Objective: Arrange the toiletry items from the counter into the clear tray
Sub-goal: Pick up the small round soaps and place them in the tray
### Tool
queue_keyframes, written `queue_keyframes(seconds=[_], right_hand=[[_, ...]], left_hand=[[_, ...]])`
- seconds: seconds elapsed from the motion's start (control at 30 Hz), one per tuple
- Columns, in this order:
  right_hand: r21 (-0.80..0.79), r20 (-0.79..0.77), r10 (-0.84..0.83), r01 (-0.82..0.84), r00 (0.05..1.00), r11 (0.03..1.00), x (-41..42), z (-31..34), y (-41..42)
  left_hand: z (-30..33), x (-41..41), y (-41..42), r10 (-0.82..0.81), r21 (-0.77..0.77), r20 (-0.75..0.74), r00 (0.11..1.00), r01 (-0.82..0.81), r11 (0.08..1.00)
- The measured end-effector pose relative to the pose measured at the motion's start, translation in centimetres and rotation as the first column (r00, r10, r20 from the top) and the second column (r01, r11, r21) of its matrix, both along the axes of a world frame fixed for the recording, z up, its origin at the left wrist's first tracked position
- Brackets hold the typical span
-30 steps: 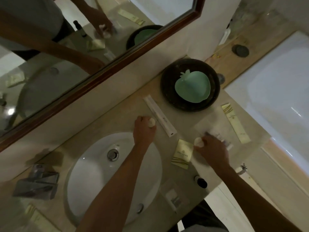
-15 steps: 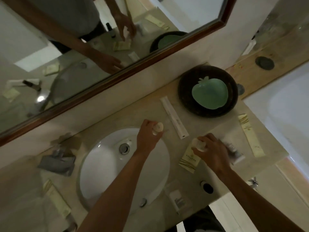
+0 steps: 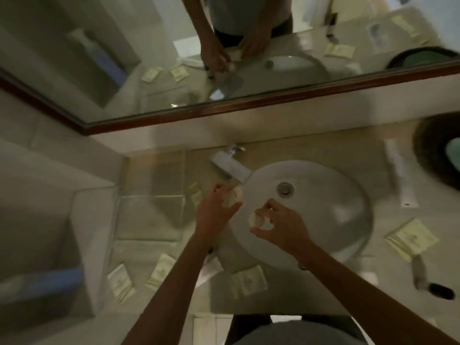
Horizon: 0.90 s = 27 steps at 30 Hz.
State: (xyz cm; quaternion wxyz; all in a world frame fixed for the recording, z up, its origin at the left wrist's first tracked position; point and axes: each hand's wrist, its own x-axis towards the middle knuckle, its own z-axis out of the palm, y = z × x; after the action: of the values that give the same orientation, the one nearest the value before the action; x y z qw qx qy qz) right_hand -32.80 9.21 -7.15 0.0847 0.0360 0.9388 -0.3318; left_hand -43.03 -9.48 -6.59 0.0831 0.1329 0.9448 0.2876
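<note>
The clear tray (image 3: 149, 192) sits on the counter (image 3: 311, 148) just left of the round sink (image 3: 323, 207), its walls faint and smeared by motion blur; whether anything lies inside it cannot be told. The left hand (image 3: 216, 210) hovers over the sink's left rim, right beside the tray's near right corner, palm down with the fingers curled around a small pale round item (image 3: 234, 197), probably a bar of soap, that shows at the fingertips. The right hand (image 3: 278, 225) hangs over the sink's basin, near its front-left edge, thumb and fingers pinching a second pale round item (image 3: 260, 220) from both sides. Both forearms reach up from the lower edge of the view, the left one nearly straight, the right one angled in from the lower right.

Cream sachets lie scattered around the sink: two (image 3: 122, 282) (image 3: 160, 270) to its lower left, below the tray, one (image 3: 249, 280) at its front rim, one (image 3: 410, 237) to its right. A small bottle with a dark cap (image 3: 428, 282) lies below that last sachet. A long white packet (image 3: 400, 180) lies right of the sink, its print unreadable. The faucet (image 3: 229, 163) stands behind the sink's upper left. A dark bowl (image 3: 438, 150) is cut off by the right edge. The mirror (image 3: 224, 70) above repeats the hands, blurred.
</note>
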Motion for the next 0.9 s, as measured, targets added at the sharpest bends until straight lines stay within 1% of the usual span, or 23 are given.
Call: queue_keyframes(seconds=[0.07,0.17,0.27,0.33,0.4,0.5,0.6,0.7,0.83,0.9], right_hand=[[-0.019,0.022,0.066,-0.066,0.998,0.998,-1.2,0.0,-5.6],[0.028,0.041,0.15,-0.151,0.988,0.988,-3.1,-0.2,-12.7],[0.01,0.101,0.183,-0.185,0.978,0.983,-5.3,0.1,-17.8],[0.022,0.158,0.21,-0.216,0.965,0.976,-6.9,0.1,-20.6],[0.058,0.166,0.206,-0.218,0.964,0.974,-8.5,-0.3,-23.1],[0.138,0.178,0.215,-0.241,0.96,0.961,-10.1,-1.5,-26.2],[0.21,0.228,0.224,-0.273,0.948,0.939,-10.8,-3.0,-28.0],[0.233,0.233,0.211,-0.265,0.949,0.936,-10.2,-4.9,-28.7],[0.315,0.206,0.191,-0.25,0.96,0.916,-9.7,-6.2,-28.5],[0.332,0.218,0.208,-0.272,0.954,0.903,-9.8,-6.1,-28.4]], left_hand=[[1.1,-0.6,-7.0,0.075,-0.027,-0.035,0.997,-0.076,0.997],[2.1,-1.7,-15.6,0.139,-0.033,-0.039,0.989,-0.141,0.99],[0.9,-3.1,-21.5,0.171,-0.054,0.015,0.985,-0.17,0.984],[-0.9,-4.1,-23.8,0.153,-0.104,0.076,0.985,-0.145,0.984],[-3.1,-5.1,-25.2,0.12,-0.13,0.151,0.981,-0.101,0.986],[-6.0,-6.5,-25.4,0.033,-0.112,0.249,0.968,-0.005,0.994],[-7.5,-7.8,-24.5,-0.125,-0.135,0.298,0.946,0.171,0.976],[-8.5,-8.5,-23.8,-0.225,-0.136,0.33,0.917,0.282,0.95],[-10.1,-8.4,-23.9,-0.23,-0.098,0.342,0.911,0.278,0.956],[-10.1,-8.3,-24.1,-0.231,-0.062,0.337,0.913,0.266,0.962]])
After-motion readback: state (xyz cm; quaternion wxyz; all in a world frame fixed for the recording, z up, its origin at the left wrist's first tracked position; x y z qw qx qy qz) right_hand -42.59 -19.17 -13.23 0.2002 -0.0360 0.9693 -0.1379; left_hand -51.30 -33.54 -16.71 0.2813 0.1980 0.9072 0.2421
